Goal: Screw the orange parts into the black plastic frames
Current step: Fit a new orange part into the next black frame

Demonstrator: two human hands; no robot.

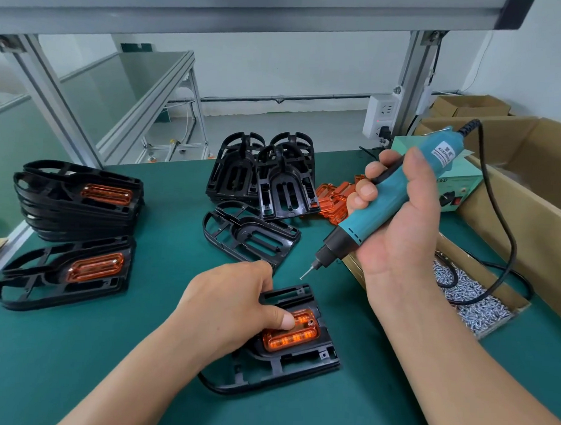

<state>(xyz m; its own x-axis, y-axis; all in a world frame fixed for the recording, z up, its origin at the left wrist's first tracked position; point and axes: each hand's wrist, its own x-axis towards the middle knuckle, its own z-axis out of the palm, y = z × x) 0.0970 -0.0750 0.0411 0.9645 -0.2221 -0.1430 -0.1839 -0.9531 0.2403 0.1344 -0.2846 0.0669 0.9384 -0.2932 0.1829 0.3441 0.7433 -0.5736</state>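
Pressing an orange part [292, 335] into a black frame [277, 349] on the green mat [109, 349], the left hand [234, 301] pinches it with thumb and fingers, while the right hand [396, 216] grips a blue electric screwdriver [384, 197], tip raised just above the frame

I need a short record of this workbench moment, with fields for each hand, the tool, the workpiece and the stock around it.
left hand: grips the black frame, thumb pressing its orange part
right hand: grips the teal screwdriver
bit: in the air, near the frame, not touching it
finished frames: stacked at the left
empty frames: at the back, middle
loose orange parts: beside them, right
screws: in the box, right
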